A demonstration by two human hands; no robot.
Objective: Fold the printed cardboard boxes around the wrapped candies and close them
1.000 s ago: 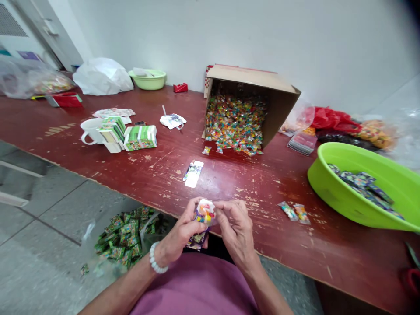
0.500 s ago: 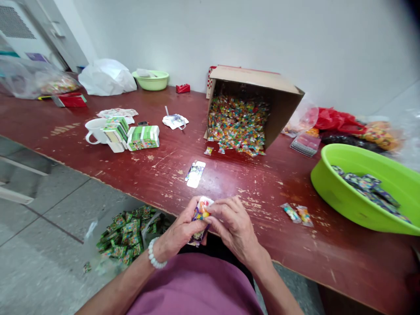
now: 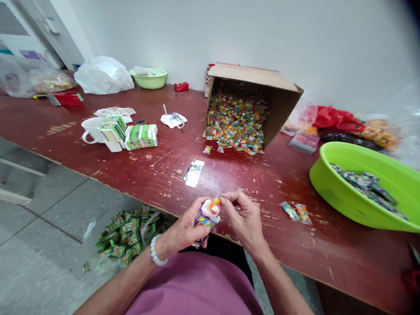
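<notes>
My left hand (image 3: 190,225) is wrapped round a small purple printed box (image 3: 206,219), its white top flap raised. Between the thumb and finger of my right hand (image 3: 242,216) is a clear candy packet (image 3: 215,205) with yellow, orange and red sweets, right at the box's open end. A flattened carton (image 3: 194,173) lies on the table just beyond my hands. Two candy packets (image 3: 297,213) rest to the right. Farther back, a cardboard box (image 3: 252,72) lies on its side, full of many small candy packets (image 3: 236,120).
On the right stands a green basin (image 3: 331,192) with dark packs inside. To the left are a white mug (image 3: 92,130) and stacks of green cartons (image 3: 141,137). Below the table's front edge, a plastic bag (image 3: 98,249) holds green packs (image 3: 126,232).
My right hand has moved slightly up and right, drawing away from the left. The candy packet now stands higher, above the box's opening, and more of the box's front shows.
</notes>
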